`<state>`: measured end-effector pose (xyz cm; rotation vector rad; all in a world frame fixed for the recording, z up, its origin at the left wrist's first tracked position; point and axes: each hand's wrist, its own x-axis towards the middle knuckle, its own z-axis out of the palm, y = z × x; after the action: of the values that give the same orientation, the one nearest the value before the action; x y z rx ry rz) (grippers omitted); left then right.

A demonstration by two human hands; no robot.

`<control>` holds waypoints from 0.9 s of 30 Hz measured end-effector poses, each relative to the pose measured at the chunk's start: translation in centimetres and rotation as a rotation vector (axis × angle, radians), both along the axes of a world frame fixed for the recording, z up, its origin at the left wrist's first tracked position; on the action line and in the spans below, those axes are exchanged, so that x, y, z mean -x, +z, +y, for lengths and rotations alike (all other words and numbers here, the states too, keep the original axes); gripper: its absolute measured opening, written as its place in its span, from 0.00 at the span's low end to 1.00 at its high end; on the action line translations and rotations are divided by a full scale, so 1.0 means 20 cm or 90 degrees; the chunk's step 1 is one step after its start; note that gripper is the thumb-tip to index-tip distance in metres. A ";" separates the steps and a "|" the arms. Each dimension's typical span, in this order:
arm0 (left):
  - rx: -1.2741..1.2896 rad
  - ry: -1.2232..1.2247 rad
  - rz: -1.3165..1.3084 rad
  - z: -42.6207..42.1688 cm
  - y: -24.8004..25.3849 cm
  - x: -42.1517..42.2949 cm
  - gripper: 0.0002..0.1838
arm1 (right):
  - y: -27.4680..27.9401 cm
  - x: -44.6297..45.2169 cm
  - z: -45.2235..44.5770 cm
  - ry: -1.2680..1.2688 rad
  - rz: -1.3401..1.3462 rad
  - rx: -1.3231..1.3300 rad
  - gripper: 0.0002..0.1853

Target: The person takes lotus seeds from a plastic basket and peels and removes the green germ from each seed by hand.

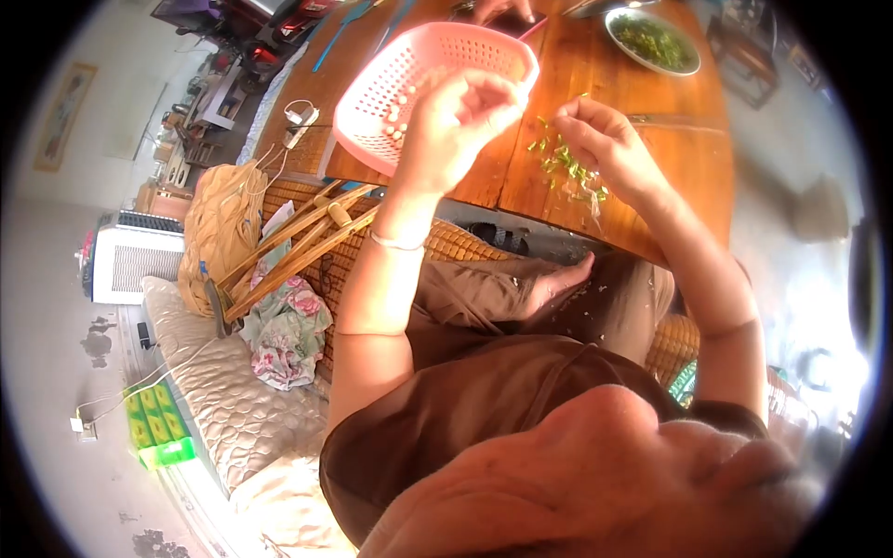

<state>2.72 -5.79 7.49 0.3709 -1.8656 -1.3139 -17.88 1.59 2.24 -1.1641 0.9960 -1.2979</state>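
Over the near right part of a pink perforated basket [363, 116] is my left hand [465, 116], its fingers curled together; whatever they may hold is too small to name. A few small pale pieces [395, 116] lie inside the basket. My right hand [605, 144] is above the wooden table [521, 177], thumb and forefinger pinched together, with any held piece too small to make out. Just left of and below it, green leafy scraps [566, 166] are scattered on the wood. A white bowl [607, 26] of chopped greens [651, 42] sits farther back on the right.
Another person's hand [502, 9] is at the table's far edge by a dark red-edged object [526, 23]. On the left are a white power strip [296, 135], wooden crutches [298, 246], a tan bag [219, 228] and a floral cloth [288, 335].
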 end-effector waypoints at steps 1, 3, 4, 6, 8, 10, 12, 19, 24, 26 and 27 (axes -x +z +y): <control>-0.031 -0.014 0.033 0.04 -0.04 0.01 0.09 | 0.02 0.00 0.02 0.016 -0.017 0.016 0.09; -0.080 -0.032 0.083 0.11 -0.09 0.04 0.09 | 0.06 -0.01 0.05 0.020 -0.028 0.027 0.10; -0.084 -0.033 0.084 0.14 -0.12 0.04 0.09 | 0.07 -0.02 0.06 0.028 -0.043 0.042 0.10; -0.161 0.008 0.108 0.17 -0.16 0.06 0.09 | 0.06 -0.02 0.06 0.024 -0.031 0.065 0.10; -0.145 0.034 0.099 0.18 -0.22 0.08 0.10 | 0.03 -0.02 0.05 0.022 -0.021 0.092 0.10; 0.015 0.093 0.087 0.19 -0.25 0.10 0.10 | 0.00 -0.04 0.03 0.014 0.053 0.177 0.08; 0.041 0.106 0.079 0.20 -0.25 0.10 0.10 | 0.01 -0.03 0.04 0.021 0.070 0.134 0.07; -0.003 0.119 0.112 0.21 -0.27 0.09 0.09 | -0.02 -0.03 0.02 0.021 0.102 0.137 0.08; 0.032 0.120 0.108 0.23 -0.28 0.09 0.10 | -0.01 -0.03 0.03 -0.010 0.122 0.132 0.08; -0.046 0.160 0.123 0.25 -0.27 0.10 0.07 | -0.01 -0.03 0.03 -0.011 0.115 0.140 0.08; -0.047 0.160 0.123 0.25 -0.27 0.10 0.07 | -0.02 -0.03 0.03 -0.001 0.121 0.133 0.08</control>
<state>0.72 -0.74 2.04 0.4832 -1.5578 -1.2041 -17.33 2.15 1.92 -1.4681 1.0157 -1.3351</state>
